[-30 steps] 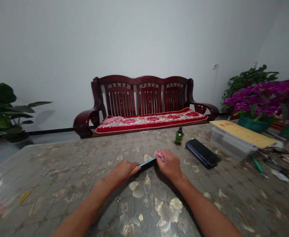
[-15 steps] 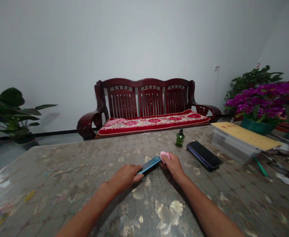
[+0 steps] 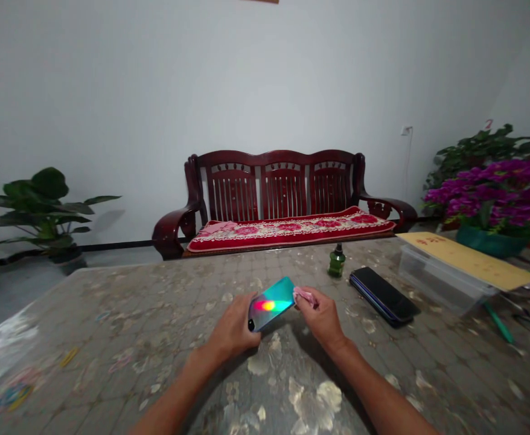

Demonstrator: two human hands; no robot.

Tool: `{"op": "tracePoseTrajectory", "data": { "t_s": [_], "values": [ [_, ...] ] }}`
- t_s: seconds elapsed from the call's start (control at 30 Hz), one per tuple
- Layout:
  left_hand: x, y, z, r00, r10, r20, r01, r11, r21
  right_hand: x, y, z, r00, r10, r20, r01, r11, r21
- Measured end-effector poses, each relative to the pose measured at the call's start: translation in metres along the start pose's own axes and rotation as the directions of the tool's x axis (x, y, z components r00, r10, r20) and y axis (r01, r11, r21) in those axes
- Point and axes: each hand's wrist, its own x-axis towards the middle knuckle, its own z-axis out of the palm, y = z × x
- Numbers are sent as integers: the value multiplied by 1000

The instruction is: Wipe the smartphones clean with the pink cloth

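Observation:
A shiny blue-green smartphone (image 3: pixel 271 304) is tilted over the table, its back facing me with a rainbow glare and a dark camera spot at the lower left. My left hand (image 3: pixel 236 323) grips it by its left end. Bunched in the fingers of my right hand (image 3: pixel 322 317) is a pink cloth (image 3: pixel 305 296), which touches the phone's right end. Beyond my right hand stands a small green bottle (image 3: pixel 336 262) with a black top. Right of it lies a stack of dark smartphones (image 3: pixel 383 296).
At the right, a clear plastic box (image 3: pixel 443 281) has a yellow envelope (image 3: pixel 468 258) on top, with a green-handled tool (image 3: pixel 499 323) in front. Purple flowers (image 3: pixel 495 190) stand behind. Coloured rubber bands (image 3: pixel 18 396) lie at the left on the patterned tablecloth (image 3: pixel 192 296). A wooden bench (image 3: pixel 280 181) faces me.
The phone has been turned so that its back now faces me, where before it lay nearly edge-on. My right hand still holds the cloth at its right end. The view has shifted slightly.

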Motion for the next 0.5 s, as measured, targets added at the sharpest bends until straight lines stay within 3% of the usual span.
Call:
{"op": "tracePoseTrajectory", "data": {
  "t_s": [0.13,0.27,0.4,0.5],
  "values": [
    [6,7,-20,988,-46,-148,16,979,-202,1,-2,6,978,184,-103,-152,955,254],
    [8,16,-33,944,-79,-319,-61,912,-406,-4,-10,11,966,241,-93,-184,893,411],
    [12,33,-37,859,-109,-501,-229,792,-566,-10,-22,19,959,265,-101,-179,841,511],
    [19,50,-37,768,-224,-600,-332,662,-672,-14,-32,25,954,280,-104,-174,805,567]
  ]
}}
